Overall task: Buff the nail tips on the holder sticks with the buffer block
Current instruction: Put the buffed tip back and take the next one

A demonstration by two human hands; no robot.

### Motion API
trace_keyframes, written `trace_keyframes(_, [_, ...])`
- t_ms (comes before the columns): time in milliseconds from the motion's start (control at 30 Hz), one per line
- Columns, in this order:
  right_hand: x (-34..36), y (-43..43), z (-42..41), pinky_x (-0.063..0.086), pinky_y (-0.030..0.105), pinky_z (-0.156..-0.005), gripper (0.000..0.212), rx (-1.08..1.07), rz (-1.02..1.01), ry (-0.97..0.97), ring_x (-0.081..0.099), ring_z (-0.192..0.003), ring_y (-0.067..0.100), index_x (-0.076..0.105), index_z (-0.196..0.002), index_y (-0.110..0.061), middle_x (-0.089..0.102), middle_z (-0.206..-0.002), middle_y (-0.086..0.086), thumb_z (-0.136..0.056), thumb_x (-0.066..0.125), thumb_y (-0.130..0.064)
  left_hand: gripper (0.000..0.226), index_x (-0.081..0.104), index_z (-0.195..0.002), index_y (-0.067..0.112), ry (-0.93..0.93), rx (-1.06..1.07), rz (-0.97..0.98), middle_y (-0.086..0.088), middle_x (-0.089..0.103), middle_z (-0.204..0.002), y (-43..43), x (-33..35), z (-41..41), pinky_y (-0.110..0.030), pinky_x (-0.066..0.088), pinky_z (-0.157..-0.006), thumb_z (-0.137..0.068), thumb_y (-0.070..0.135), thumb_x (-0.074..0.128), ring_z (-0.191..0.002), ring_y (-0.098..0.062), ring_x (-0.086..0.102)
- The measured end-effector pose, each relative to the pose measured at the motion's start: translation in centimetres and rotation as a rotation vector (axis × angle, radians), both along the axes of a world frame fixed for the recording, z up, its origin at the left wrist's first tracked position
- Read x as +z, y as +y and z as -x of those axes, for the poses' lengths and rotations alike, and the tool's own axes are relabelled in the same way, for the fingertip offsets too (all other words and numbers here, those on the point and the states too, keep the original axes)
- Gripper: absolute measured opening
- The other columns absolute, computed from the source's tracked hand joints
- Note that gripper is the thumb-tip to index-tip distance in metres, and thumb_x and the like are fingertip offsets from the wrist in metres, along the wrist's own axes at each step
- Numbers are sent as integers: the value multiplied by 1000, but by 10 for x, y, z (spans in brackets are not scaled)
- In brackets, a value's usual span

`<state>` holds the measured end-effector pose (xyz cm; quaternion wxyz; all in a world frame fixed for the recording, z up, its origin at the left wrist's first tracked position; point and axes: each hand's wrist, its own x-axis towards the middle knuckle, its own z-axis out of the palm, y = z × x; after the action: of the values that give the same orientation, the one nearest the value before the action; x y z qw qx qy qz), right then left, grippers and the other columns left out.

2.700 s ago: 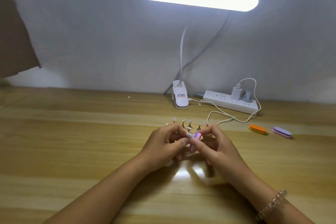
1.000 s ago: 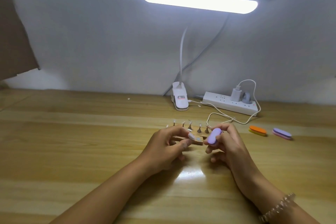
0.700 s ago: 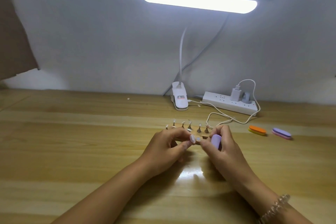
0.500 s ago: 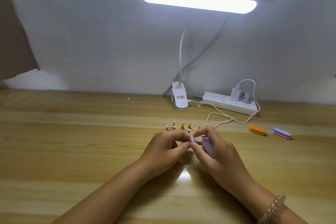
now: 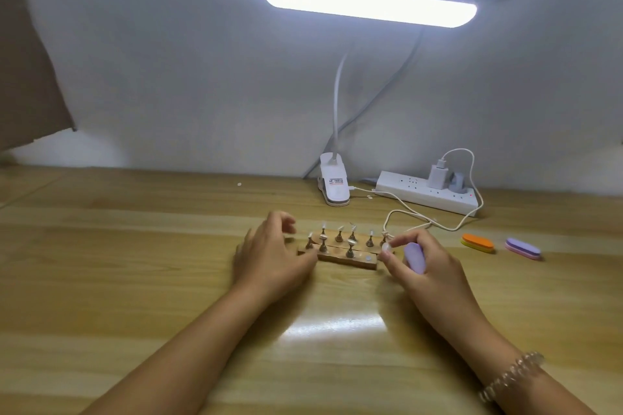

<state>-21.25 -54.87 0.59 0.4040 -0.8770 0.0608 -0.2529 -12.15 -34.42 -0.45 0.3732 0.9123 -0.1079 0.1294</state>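
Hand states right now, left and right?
Left hand: open, holding nothing.
Right hand: grips the lilac oval buffer block, also pinches a clear nail tip.

— What did the desk carry on your feed?
— I saw a pale wooden table [image 5: 135, 263] with a patch of glare near its front. A wooden holder [image 5: 347, 259] lay at the middle, and holder sticks [image 5: 339, 236] stood upright on it.
— And further back?
— A white lamp clip [image 5: 334, 187] sat by the wall, with a power strip [image 5: 425, 193] to its right. A white cable [image 5: 409, 214] looped over the wood. An orange buffer [image 5: 477, 242] and a lilac buffer [image 5: 523, 248] lay near each other, to the right of the holder.
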Motion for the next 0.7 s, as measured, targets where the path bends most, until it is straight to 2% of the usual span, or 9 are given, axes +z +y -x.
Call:
trace_keyframes(67, [-1,0,-1,40,15,-70,14,9,13,20,59,-85,1,61,-94,-23,65,-97,-20,-87,72,-28,47,47,-114,39,75,-19,-111,22,59,-112,-2,-3,-1,-30,32,-92,-74,49,71,-115,-10,51])
trace_keyframes(167, [-1,-1,-1,41,16,-71,12,13,10,26,59,-84,2,61,-94,-25,65,-95,-19,-87,70,-28,37,52,-110,43,35,-91,-149,23,55,-102,-5,-5,0,-29,28,-88,-77,50,68,-109,-8,50])
trace_keyframes(267, [-1,-1,-1,45,27,-74,12,18,14,28,60,-82,7,61,-95,-26,66,-94,-17,-88,70,-29,23,54,-96,45,12,-174,-122,19,54,-96,-3,-3,3,-28,31,-87,-79,43,69,-102,-7,53])
trace_keyframes(367, [-1,0,0,49,33,-77,12,23,28,41,62,-81,11,61,-96,-28,69,-92,-11,-88,70,-29,17,58,-87,41,-3,-254,-71,16,56,-93,-3,-2,6,-30,41,-88,-78,36,72,-91,-4,55])
trace_keyframes(467, [-2,0,-1,48,31,-76,13,32,47,47,62,-78,11,61,-96,-28,70,-92,-10,-88,70,-29,15,61,-86,38,7,-306,-55,14,58,-94,-3,-2,8,-33,45,-89,-78,34,73,-88,-1,55])
trace_keyframes(567, [-3,-1,-1,46,29,-74,13,34,75,52,61,-81,10,60,-97,-28,67,-94,-15,-88,70,-29,22,55,-81,42,-6,-339,-59,14,58,-95,-2,-1,8,-33,45,-87,-77,33,75,-86,-1,54])
trace_keyframes(700, [-2,2,0,48,36,-67,22,40,112,43,59,-68,19,57,-104,-32,65,-74,-5,-86,70,-36,23,55,-82,41,-46,-350,-52,15,56,-90,-3,-3,7,-30,46,-82,-76,30,74,-84,0,52])
